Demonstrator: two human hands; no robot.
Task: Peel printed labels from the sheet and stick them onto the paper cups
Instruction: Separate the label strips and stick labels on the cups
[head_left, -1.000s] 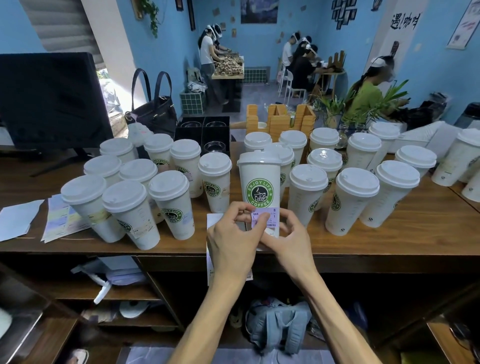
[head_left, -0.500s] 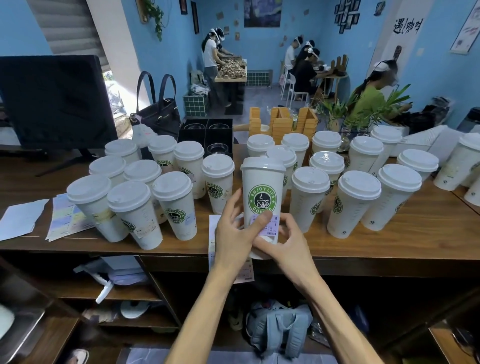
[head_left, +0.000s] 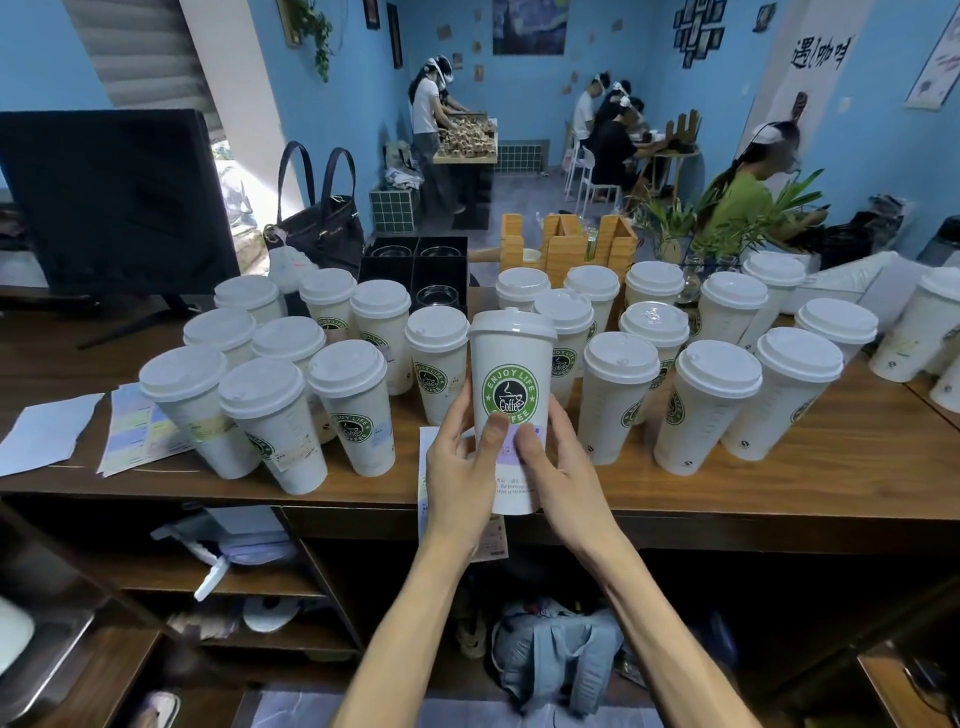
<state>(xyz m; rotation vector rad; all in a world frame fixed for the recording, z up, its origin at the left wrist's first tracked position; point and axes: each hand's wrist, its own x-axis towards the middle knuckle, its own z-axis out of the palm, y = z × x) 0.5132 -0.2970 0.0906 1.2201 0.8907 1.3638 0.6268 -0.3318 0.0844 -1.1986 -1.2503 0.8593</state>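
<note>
Left hand and right hand wrap cup from both sides, cup at counter front edge. Both thumbs press purple label below green logo. Advice: rub from centre outward, flatten edges, keep cup steady. Label sheet lies under left hand.
</note>
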